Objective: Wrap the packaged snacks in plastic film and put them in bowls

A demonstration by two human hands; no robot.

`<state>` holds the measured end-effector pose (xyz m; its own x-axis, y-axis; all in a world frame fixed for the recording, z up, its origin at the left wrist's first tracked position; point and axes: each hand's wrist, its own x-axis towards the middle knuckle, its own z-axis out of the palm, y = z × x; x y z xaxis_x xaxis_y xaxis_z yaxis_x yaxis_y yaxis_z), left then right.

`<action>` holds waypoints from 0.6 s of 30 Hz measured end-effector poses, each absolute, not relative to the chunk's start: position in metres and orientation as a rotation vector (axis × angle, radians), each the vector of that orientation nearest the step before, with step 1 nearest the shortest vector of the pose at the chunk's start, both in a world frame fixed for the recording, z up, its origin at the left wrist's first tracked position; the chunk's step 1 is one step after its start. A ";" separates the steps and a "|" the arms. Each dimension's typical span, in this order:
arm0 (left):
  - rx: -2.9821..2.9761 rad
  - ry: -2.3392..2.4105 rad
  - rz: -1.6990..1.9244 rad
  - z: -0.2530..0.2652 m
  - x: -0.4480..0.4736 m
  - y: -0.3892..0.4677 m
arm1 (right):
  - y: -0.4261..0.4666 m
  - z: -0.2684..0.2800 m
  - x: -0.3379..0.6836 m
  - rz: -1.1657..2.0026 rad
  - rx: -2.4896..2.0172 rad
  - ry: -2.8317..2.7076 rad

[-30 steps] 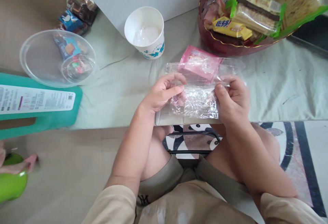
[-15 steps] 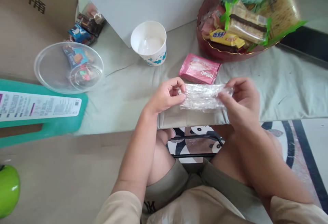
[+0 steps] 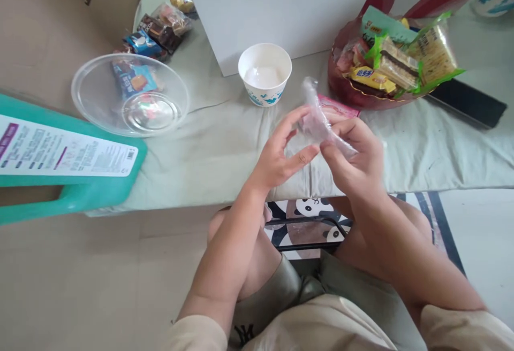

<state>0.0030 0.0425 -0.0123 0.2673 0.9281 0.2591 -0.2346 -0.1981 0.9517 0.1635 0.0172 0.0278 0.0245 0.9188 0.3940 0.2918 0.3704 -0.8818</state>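
A clear, crinkled plastic wrapper is bent and tilted up over the front of the tablecloth. My right hand pinches its lower end between thumb and fingers. To its left, my left hand has thumb and fingers spread apart; its fingertips are at the wrapper's side, perhaps touching it. Behind the wrapper lies a pink nabati packet, partly covered by it and by my right hand. A white paper cup with blue print stands upright beyond my left hand.
A red bowl full of packaged snacks stands at back right, beside a black flat object. At left are a clear plastic bowl, several wrapped snacks, a teal container and a cardboard box. A white box stands behind.
The wrapper was stretched flat between both hands; now it is bent and tilted upright. My left hand has loosened its pinch and spread its fingers. The head view has shifted.
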 end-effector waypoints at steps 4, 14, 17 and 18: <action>1.175 0.618 1.219 -0.011 0.001 0.044 | 0.020 0.027 0.148 0.934 -1.039 -1.570; 0.935 0.774 1.387 -0.011 -0.011 0.065 | 0.067 0.029 0.152 0.877 -1.247 -1.717; 0.736 0.938 1.593 -0.005 -0.016 0.071 | 0.099 0.053 0.145 0.517 -1.424 -1.754; 0.666 0.980 1.614 -0.003 -0.018 0.072 | 0.112 0.063 0.140 0.376 -1.475 -1.788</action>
<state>-0.0176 0.0724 -0.0025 -0.2611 0.9632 -0.0642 -0.5013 -0.0784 0.8617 0.1396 0.1116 0.0626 -0.0301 0.9279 0.3715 0.6997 0.2850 -0.6551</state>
